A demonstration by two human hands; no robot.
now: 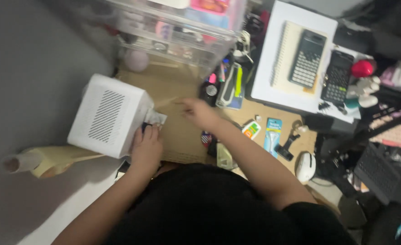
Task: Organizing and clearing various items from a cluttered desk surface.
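Two calculators are lying side by side at the far right: a grey one (306, 58) resting on a spiral notebook (286, 52), a black one (337, 75) beside it. A clear plastic drawer unit (178, 31) is standing at the back (contents blurred). A white computer mouse (305, 167) is sitting near the desk's front edge.

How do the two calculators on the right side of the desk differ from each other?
The grey calculator lies on a spiral notebook; the black calculator lies partly on the white sheet, nearer the red ball. The grey one is lighter in colour and sits further left. Both lie flat, face up, tilted alike.
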